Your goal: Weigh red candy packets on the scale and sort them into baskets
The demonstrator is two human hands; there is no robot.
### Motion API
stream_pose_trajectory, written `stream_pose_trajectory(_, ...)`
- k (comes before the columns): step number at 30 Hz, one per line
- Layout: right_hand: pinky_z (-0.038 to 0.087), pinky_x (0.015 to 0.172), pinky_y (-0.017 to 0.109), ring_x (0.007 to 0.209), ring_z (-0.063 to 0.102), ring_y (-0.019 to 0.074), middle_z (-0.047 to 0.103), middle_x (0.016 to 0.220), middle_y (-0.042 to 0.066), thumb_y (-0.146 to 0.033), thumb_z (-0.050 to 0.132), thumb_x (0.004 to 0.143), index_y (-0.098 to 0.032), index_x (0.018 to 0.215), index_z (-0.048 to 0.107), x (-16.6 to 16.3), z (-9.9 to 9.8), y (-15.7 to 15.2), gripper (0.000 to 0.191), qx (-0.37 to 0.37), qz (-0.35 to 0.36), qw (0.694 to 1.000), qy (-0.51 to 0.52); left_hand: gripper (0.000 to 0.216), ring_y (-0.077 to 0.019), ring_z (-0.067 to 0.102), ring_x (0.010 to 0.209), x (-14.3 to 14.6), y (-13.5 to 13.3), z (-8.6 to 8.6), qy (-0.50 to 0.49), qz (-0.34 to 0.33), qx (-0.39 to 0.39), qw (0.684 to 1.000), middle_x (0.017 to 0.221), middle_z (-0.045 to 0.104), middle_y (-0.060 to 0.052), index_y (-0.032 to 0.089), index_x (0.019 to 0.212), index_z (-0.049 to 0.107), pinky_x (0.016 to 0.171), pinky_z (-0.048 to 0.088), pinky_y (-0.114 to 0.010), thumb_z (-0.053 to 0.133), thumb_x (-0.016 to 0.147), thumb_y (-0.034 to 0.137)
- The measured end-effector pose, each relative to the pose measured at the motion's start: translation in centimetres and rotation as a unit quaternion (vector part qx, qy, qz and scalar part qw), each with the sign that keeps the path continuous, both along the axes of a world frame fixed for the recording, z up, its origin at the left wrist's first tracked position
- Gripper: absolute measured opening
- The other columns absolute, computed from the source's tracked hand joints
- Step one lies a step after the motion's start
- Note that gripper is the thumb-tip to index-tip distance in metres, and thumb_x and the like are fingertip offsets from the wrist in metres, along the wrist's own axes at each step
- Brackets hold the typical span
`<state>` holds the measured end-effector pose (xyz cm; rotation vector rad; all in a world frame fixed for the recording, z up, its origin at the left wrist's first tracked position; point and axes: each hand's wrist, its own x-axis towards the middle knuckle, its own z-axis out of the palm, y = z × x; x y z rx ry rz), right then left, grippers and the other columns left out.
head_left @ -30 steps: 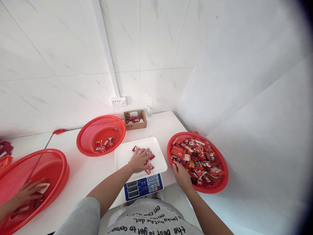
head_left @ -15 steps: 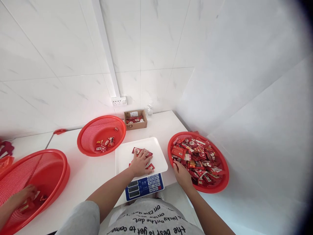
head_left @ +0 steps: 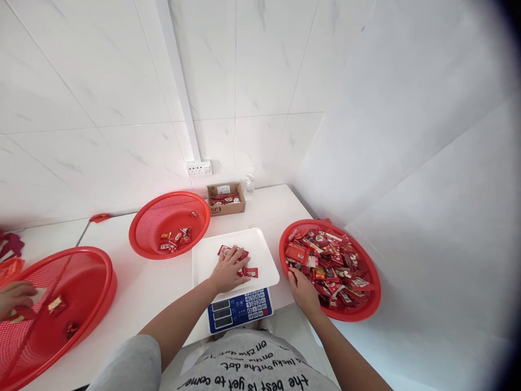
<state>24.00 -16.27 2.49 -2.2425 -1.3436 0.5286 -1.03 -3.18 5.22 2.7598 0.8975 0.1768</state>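
Observation:
My left hand lies over several small red snack packets on the white pan of a weighing scale. Its fingers are spread across the packets, partly covering them. Below the pan shows the scale's blue keypad panel. My right hand is at the near left edge of a round red basket, with its fingers curled at the rim. This basket is heaped with red-wrapped packets.
A second red basket with a few packets stands behind left. Beside it are a cardboard box of packets and a clear plastic bottle. At far left, another person's hand is over a large red basket.
My left hand has shifted slightly left on the pan, uncovering more of a packet at its right. My right hand stays put. The other person's hand has risen leftward from its basket.

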Motion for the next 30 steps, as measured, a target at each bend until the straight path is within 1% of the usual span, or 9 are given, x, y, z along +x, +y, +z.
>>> stream_pose_trajectory(3,0.042,0.092,0.035,0.111,0.056,0.0222,0.061,0.12,0.01,-0.037,0.028,0.089,-0.017,0.117,0.057,0.0,-0.1,0.0,0.045,-0.008,0.003,1.0,0.001,0.055,-0.0292,0.024,0.136,-0.1,-0.2,-0.2,-0.001,-0.002,-0.011,1.0,0.145,0.036,-0.007,0.032,0.13,0.048,0.109,0.01,-0.058,0.033,0.086,0.061)
stream_pose_trajectory(8,0.042,0.091,0.035,0.11,0.056,0.0224,0.06,0.122,0.01,-0.038,0.028,0.089,-0.018,0.117,0.057,0.0,0.1,0.1,0.045,-0.015,-0.002,1.0,0.005,0.039,-0.0258,0.032,0.131,0.6,-0.7,-0.6,-0.028,0.046,0.007,0.999,0.137,0.046,-0.006,0.029,0.11,0.062,0.11,0.016,-0.052,0.037,0.089,0.05)
stream_pose_trajectory(13,0.04,0.093,0.034,0.111,0.055,0.0219,0.059,0.124,0.01,-0.038,0.027,0.089,-0.017,0.119,0.056,-0.1,0.6,0.1,0.047,-0.029,-0.005,1.0,0.012,0.027,-0.0244,0.042,0.123,1.0,-1.1,-1.0,-0.053,0.092,0.031,0.994,0.128,0.052,-0.007,0.025,0.099,0.065,0.109,0.019,-0.052,0.042,0.09,0.037)
stream_pose_trajectory(16,0.04,0.094,0.034,0.111,0.055,0.0217,0.059,0.123,0.01,-0.038,0.027,0.089,-0.017,0.119,0.056,-0.2,0.7,0.0,0.047,-0.031,-0.005,0.999,0.011,0.026,-0.0253,0.044,0.121,1.0,-1.3,-1.1,-0.062,0.111,0.039,0.991,0.127,0.053,-0.009,0.024,0.102,0.064,0.108,0.021,-0.054,0.045,0.089,0.034)
stream_pose_trajectory(21,0.04,0.094,0.034,0.112,0.054,0.0223,0.058,0.124,0.011,-0.04,0.026,0.088,-0.017,0.117,0.057,-0.1,0.5,0.0,0.048,-0.035,-0.006,0.999,0.016,0.039,-0.0251,0.043,0.123,0.5,-1.2,-0.7,-0.077,0.118,0.041,0.989,0.13,0.051,-0.011,0.022,0.124,0.053,0.108,0.023,-0.052,0.044,0.089,0.036)
stream_pose_trajectory(23,0.04,0.094,0.034,0.112,0.054,0.0229,0.058,0.125,0.011,-0.04,0.026,0.088,-0.016,0.118,0.056,0.0,0.3,0.0,0.049,-0.039,-0.004,0.999,0.016,0.042,-0.0253,0.038,0.128,-0.4,-0.3,-0.3,-0.074,0.116,0.041,0.99,0.135,0.046,-0.011,0.021,0.129,0.048,0.109,0.022,-0.051,0.042,0.089,0.037)
stream_pose_trajectory(25,0.04,0.093,0.034,0.111,0.055,0.023,0.059,0.124,0.01,-0.041,0.024,0.088,-0.017,0.118,0.056,0.0,0.2,0.0,0.05,-0.039,-0.003,0.999,0.014,0.044,-0.0259,0.032,0.132,-2.2,1.1,0.2,-0.064,0.145,0.043,0.986,0.14,0.042,-0.012,0.02,0.131,0.046,0.11,0.02,-0.051,0.04,0.09,0.037)
stream_pose_trajectory(27,0.04,0.093,0.034,0.11,0.055,0.0231,0.059,0.123,0.01,-0.042,0.024,0.088,-0.018,0.119,0.056,0.0,0.1,0.0,0.05,-0.042,-0.004,0.999,0.011,0.046,-0.0267,0.028,0.135,-4.8,2.8,0.9,-0.053,0.218,0.051,0.973,0.142,0.039,-0.013,0.018,0.131,0.046,0.11,0.019,-0.05,0.039,0.09,0.037)
stream_pose_trajectory(30,0.041,0.092,0.034,0.111,0.055,0.0231,0.058,0.125,0.009,-0.043,0.025,0.088,-0.018,0.119,0.056,0.1,0.0,0.0,0.05,-0.049,-0.007,0.999,0.004,0.048,-0.028,0.024,0.136,-9.8,4.9,1.9,-0.029,0.342,0.064,0.937,0.145,0.036,-0.014,0.015,0.132,0.045,0.11,0.019,-0.049,0.037,0.09,0.036)
